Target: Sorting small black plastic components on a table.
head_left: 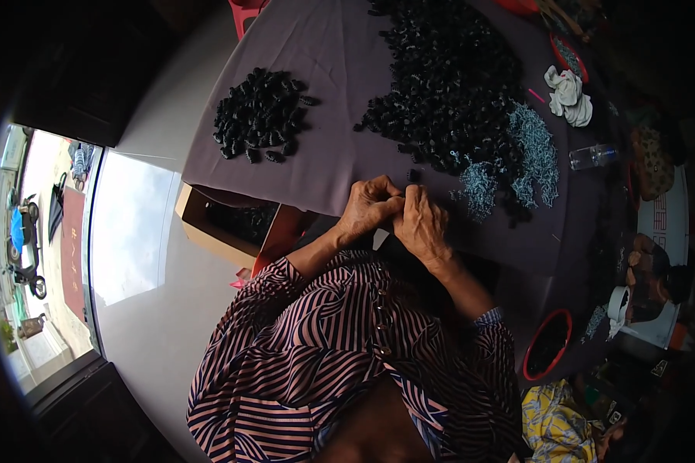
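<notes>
My left hand [369,207] and my right hand [423,225] meet at the near edge of a table with a mauve cloth [336,143]. Both are closed, thumbs and fingers pinched together. Whatever they hold is too small and hidden to make out. Just beyond the fingers lies a single black piece [414,176]. A large heap of small black ribbed pieces [448,85] spreads across the far side. On its right lie piles of thin bluish bits [534,158], which look like small screws. A smaller heap of black pieces [259,114] sits to the left.
Below the table's left edge stands a cardboard box [222,241] with dark contents. To the right are a crumpled white cloth [568,96], a clear plastic bottle [593,157] and a red-rimmed bowl [569,339]. Other people sit there, one in a yellow patterned garment [552,417].
</notes>
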Demonstrator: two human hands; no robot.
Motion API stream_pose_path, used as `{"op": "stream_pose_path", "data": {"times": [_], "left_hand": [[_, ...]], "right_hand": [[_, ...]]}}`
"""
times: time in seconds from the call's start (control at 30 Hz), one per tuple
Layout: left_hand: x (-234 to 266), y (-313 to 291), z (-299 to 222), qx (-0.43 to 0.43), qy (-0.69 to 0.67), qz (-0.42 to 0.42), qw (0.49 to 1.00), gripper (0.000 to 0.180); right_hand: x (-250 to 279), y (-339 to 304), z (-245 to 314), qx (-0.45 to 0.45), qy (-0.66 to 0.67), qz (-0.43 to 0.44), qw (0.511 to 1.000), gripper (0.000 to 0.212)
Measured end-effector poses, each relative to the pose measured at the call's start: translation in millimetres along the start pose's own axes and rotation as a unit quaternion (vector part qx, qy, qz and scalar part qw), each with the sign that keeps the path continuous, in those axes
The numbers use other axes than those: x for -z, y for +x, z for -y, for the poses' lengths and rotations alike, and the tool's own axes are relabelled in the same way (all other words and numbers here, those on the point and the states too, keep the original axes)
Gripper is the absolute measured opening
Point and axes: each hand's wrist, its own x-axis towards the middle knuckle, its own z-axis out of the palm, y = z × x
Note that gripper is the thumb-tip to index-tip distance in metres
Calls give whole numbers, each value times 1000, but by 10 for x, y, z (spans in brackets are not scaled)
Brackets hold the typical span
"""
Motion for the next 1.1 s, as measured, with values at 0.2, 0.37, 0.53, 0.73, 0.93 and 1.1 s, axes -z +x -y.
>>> {"op": "stream_pose_path", "data": {"times": [0.2, 0.37, 0.53, 0.73, 0.93, 1.1], "left_hand": [[37, -8, 27, -1, -1, -15, 1000, 9], [29, -1, 58, -15, -11, -18, 1000, 10], [16, -2, 20, -19, 2, -4, 1000, 10], [36, -23, 69, -32, 11, 8, 999, 13], [94, -26, 89, -60, 73, 20, 995, 15], [90, 12, 94, -52, 69, 25, 996, 16]], "right_hand": [[-40, 13, 53, 4, 0, -26, 1000, 15], [-44, 11, 37, -2, 15, -23, 1000, 13], [-53, -22, -68, 8, 118, -7, 993, 24], [43, -125, -242, -30, 241, -8, 970, 23], [51, 184, -585, -89, 113, -154, 978, 12], [-81, 401, -730, -72, 48, -135, 987, 18]]}}
